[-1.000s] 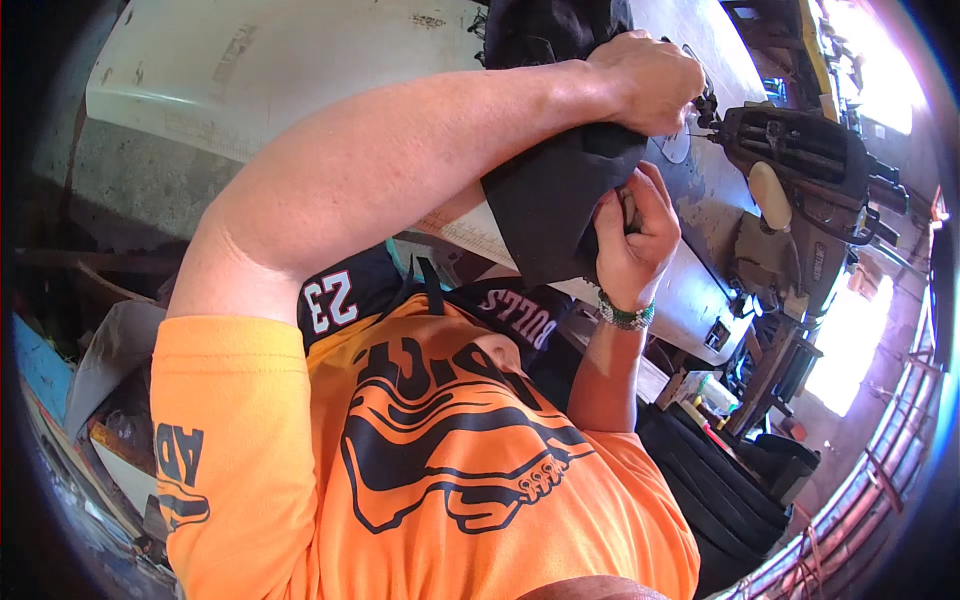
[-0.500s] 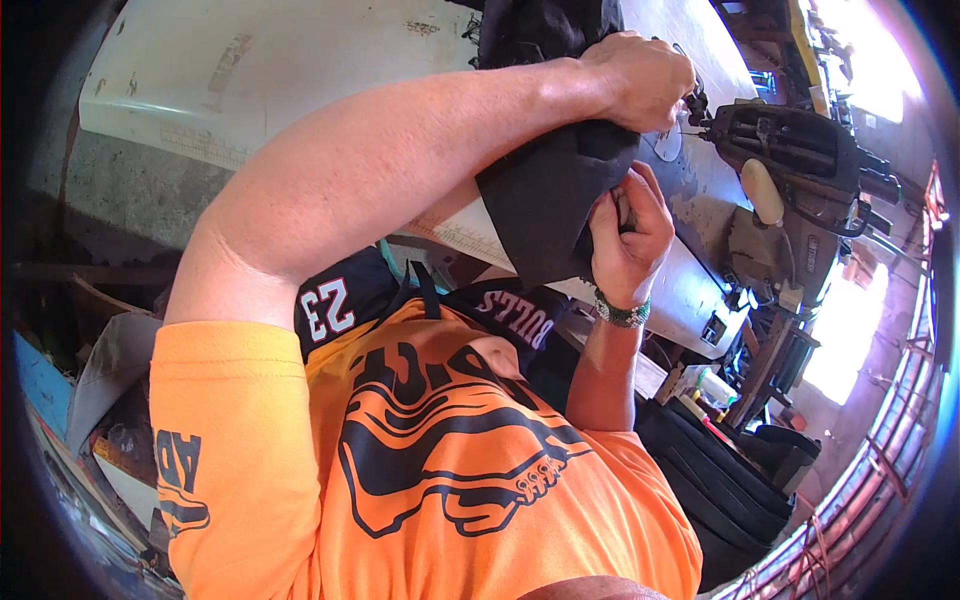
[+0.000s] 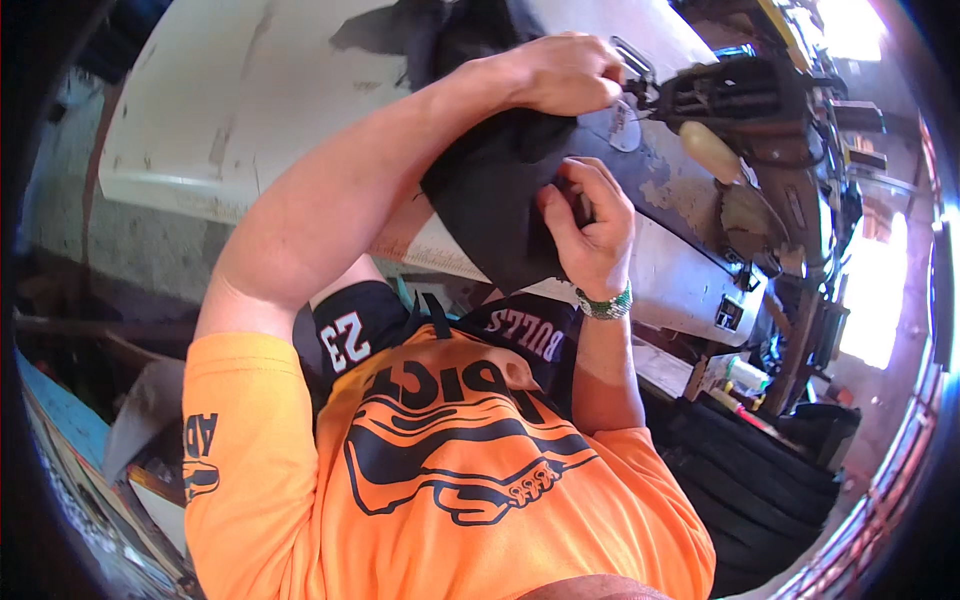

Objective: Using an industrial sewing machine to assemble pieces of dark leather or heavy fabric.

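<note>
Black cloth (image 3: 500, 190) lies bunched over the white tabletop, one part hanging down past its near edge toward my lap. My left hand (image 3: 568, 75) reaches across on top of the cloth, its fingers curled down on it right beside the needle area of a sewing machine (image 3: 720, 98). Closer to me, my right hand (image 3: 597, 225), with a green beaded bracelet at the wrist, pinches the cloth's right edge between thumb and fingers. The left fingertips are partly hidden. A shiny metal plate (image 3: 625, 127) shows just right of the left hand.
The pale, stained sewing table (image 3: 240, 110) stretches away to the left. Attached to the machine is a cream-coloured oval knob (image 3: 711, 152). Dark folded material (image 3: 745, 490) is piled at lower right, near a small box of odds and ends (image 3: 735, 378).
Both hands and the machine sit further left in the picture, as the view has shifted. At the far end, a flap of the black cloth now spreads out to the left. Both hands keep their hold.
</note>
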Demonstrator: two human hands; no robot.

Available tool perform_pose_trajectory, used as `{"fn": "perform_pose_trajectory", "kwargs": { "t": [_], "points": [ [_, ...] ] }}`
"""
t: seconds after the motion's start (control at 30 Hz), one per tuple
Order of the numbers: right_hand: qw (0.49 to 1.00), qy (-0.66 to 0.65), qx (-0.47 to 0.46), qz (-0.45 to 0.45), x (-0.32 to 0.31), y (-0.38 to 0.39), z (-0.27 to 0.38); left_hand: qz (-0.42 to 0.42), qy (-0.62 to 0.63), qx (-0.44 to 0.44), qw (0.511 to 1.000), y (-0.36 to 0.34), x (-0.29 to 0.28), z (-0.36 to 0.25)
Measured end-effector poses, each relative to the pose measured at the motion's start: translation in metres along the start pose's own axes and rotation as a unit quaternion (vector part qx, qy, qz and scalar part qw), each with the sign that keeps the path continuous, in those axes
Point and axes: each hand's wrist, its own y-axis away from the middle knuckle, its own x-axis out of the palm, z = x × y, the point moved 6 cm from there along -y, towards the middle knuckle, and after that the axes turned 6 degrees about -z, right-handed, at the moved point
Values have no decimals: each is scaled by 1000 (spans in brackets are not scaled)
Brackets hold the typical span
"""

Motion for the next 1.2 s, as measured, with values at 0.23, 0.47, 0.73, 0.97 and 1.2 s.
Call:
{"fn": "perform_pose_trajectory", "kwargs": {
  "t": [0.23,0.47,0.73,0.97,1.2],
  "points": [
    [956,-60,205,-201,-11,-5,-41,38,159,-52,985,10,-9,9],
    [890,-144,282,-328,0,-38,-60,19,179,-125,976,14,-13,1],
    [708,-493,331,-382,28,-49,-75,-33,152,-86,984,16,-14,-4],
    [609,-638,368,-296,33,-43,-70,-58,101,-63,991,13,-19,-13],
    [630,-625,364,-282,33,-41,-66,-73,49,-20,996,13,-21,-11]
  ]
}}
